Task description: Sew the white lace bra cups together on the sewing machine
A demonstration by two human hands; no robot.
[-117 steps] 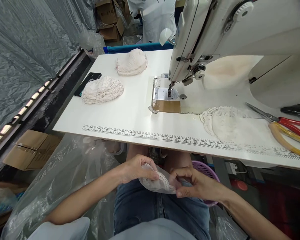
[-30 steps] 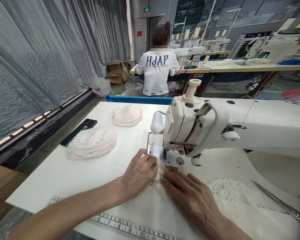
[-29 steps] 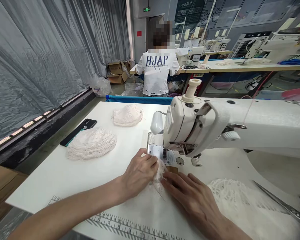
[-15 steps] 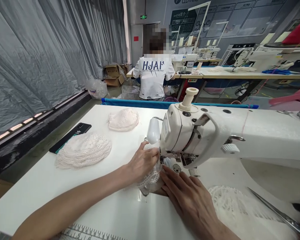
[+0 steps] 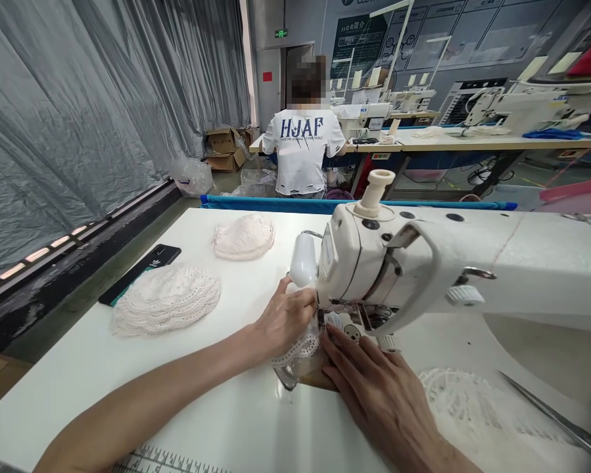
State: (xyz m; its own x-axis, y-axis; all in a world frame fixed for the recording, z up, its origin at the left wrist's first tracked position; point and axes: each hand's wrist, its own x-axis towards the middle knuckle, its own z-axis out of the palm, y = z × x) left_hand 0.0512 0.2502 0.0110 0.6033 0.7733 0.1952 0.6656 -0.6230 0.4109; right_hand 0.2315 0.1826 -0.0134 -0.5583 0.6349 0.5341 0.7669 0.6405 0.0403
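Observation:
A sheer white lace-edged fabric piece lies on the machine bed, its scalloped edge facing me. My left hand has its fingers closed on the piece, just left of the presser foot. My right hand lies flat on the bed to the right, fingers stretched out, fingertips by the needle area and the edge of the fabric. The white sewing machine rises above both hands, and its needle is mostly hidden. Part of the fabric is covered by my left hand.
A stack of lace pieces rests partly on a black phone. Another pale pile lies behind. To the right are loose lace and scissors. A person in a white shirt sits ahead.
The lace piece has gone from above my lap to the machine bed. Since one second ago, both hands have shifted forward toward the needle with it, and my view has tilted up.

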